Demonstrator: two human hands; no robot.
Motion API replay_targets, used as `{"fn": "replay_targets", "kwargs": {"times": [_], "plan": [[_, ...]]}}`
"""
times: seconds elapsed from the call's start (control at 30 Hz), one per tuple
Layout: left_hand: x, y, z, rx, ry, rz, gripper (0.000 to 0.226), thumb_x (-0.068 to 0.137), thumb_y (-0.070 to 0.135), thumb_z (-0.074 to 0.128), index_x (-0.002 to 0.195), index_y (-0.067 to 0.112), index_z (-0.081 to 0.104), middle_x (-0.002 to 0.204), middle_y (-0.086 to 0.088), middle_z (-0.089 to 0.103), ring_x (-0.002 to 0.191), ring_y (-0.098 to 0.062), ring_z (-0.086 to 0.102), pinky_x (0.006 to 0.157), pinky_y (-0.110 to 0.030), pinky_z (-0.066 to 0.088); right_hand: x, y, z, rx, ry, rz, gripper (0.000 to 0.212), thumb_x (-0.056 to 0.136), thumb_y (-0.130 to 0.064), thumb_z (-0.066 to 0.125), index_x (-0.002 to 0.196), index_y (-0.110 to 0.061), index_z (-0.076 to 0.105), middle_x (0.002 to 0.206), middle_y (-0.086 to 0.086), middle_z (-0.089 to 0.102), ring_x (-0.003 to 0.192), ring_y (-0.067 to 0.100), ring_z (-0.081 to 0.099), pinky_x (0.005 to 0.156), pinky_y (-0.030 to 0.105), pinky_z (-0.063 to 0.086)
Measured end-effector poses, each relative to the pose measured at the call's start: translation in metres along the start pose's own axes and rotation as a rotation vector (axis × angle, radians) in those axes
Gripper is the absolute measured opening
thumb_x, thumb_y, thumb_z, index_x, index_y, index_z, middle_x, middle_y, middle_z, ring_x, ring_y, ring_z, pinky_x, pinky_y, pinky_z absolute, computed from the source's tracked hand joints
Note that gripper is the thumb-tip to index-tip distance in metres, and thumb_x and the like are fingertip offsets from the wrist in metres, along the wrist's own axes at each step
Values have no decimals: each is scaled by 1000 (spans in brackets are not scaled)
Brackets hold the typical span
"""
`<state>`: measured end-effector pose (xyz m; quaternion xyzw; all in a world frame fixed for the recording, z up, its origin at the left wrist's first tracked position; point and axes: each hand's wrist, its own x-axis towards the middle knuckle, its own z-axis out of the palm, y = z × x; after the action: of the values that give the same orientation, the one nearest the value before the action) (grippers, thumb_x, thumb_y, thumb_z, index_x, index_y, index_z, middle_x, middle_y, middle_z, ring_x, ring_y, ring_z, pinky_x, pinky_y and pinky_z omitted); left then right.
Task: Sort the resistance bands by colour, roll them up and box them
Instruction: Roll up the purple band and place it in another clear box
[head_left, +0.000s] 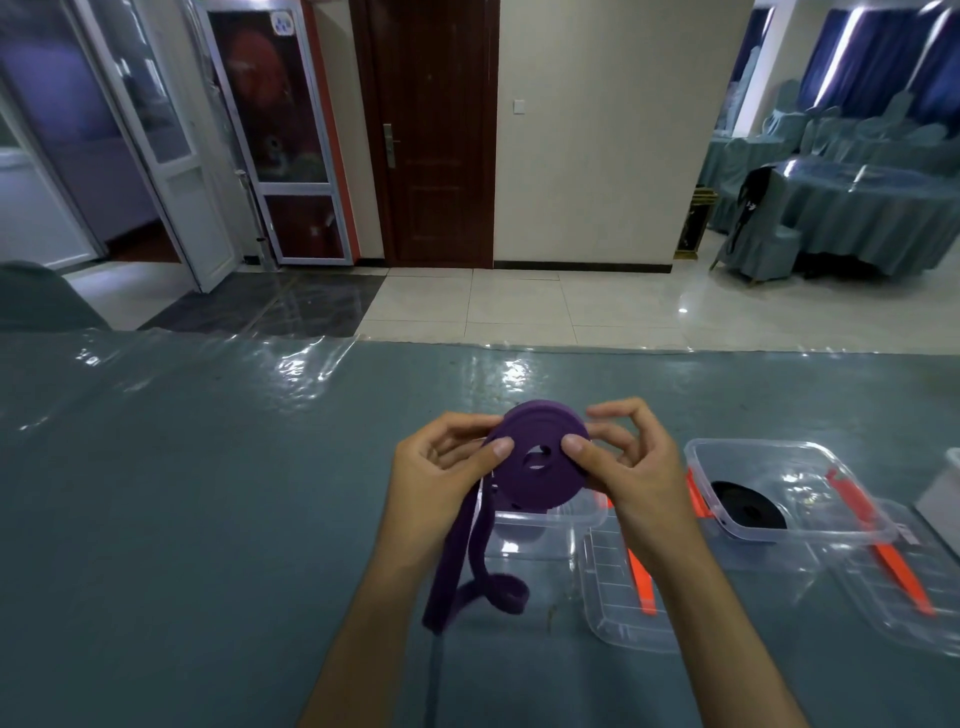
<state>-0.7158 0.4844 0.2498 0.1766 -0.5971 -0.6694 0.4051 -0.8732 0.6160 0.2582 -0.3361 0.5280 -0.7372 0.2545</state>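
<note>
Left hand (447, 462): raised above the table, fingers curled round the left edge of the purple band (540, 457), thumb pressed on the face of the coil.
Right hand (618, 457): on the coil's right side, thumb on its face, lower fingers behind it; index finger arched free above.
Purple band: mostly wound into a flat coil held between both hands, in the air over the near box (550, 514); its loose tail hangs down from the left hand and curls on the table (208, 493).
Near box: clear plastic, straight below the coil, partly hidden by the hands.
Far box (779, 499): clear, to the right, with a rolled black band (748, 506) inside.
Lids (623, 618): clear with orange clips, lying in front of the boxes.
Table: covered in blue-grey cloth under a glossy plastic sheet.
</note>
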Motion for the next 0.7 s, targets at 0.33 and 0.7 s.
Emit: {"fn": "replay_targets", "kwargs": {"times": [0.33,0.7], "plan": [[-2,-15,1,18,-13,-6,24,78,27,91,99,23,81,103,-6,82,93,-24,80,80,-22,61,1,5,-4,-98,-142,54,33,86,-24,83,105,-17,57,102,15,80,89,37,78,66,34,64],[-7,-14,-3,25,-91,-24,34,84,18,88,116,25,81,108,-6,82,99,-22,80,85,-22,62,-5,14,-6,-85,-78,26,30,81,-21,91,99,-19,67,110,11,79,94,32,79,71,34,65]]}}
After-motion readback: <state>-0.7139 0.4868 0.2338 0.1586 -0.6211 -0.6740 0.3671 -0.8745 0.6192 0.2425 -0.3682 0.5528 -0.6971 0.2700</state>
